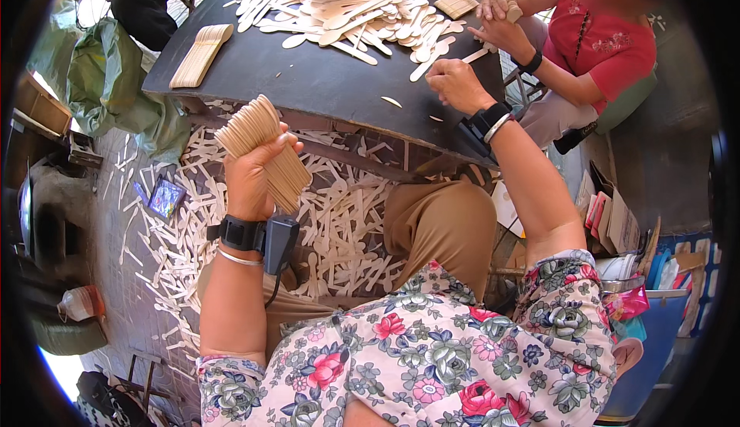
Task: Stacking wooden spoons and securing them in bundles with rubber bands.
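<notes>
My left hand (250,180) is closed round a thick stack of flat wooden spoons (254,125), held upright and tilted above the floor in front of the table. The spoons' rounded ends fan out at the top. Over the right part of the dark table (324,88), my right hand (460,85) has its fingers curled down; whether anything is in them is hidden. Just beyond it lie loose wooden spoons (433,58), at the edge of a large heap of wooden spoons (339,11). A neat bundle of spoons (201,55) rests at the table's left edge.
Many wooden spoons (347,234) litter the floor under the table. At the right, a co-worker in a red top (593,49) holds spoons near another bundle (456,4). A green sack (108,72) hangs at the left; a blue bin (655,350) stands at the lower right.
</notes>
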The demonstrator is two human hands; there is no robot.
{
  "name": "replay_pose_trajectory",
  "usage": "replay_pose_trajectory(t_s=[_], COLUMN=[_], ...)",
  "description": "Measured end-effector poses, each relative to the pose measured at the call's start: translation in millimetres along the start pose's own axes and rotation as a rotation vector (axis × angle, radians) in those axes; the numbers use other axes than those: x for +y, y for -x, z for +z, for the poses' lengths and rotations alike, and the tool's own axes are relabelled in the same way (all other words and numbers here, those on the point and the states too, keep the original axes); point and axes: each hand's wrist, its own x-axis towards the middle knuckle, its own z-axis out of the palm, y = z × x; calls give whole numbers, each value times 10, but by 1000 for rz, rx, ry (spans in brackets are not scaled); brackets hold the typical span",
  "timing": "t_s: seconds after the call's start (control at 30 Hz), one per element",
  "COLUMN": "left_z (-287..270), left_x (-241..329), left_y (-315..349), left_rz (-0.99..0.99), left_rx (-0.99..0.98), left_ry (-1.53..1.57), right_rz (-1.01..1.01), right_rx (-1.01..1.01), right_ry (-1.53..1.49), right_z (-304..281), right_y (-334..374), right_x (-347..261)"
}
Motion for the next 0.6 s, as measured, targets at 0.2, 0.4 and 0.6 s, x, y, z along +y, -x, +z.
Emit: replay_pose_trajectory(t_s=[0.2,0.4,0.6], left_z=[77,162,201], left_x=[-45,-107,-98], left_y=[38,90,115], left_rz=[-57,-113,-159], left_rx=[-156,-363,-366], left_ry=[75,40,97], right_rz=[116,10,-99], right_rx=[-221,-456,-534], right_ry=[-1077,-1441,-1582], right_z=[11,230,380], right_y=[233,397,479], right_x=[-439,-782,-1038])
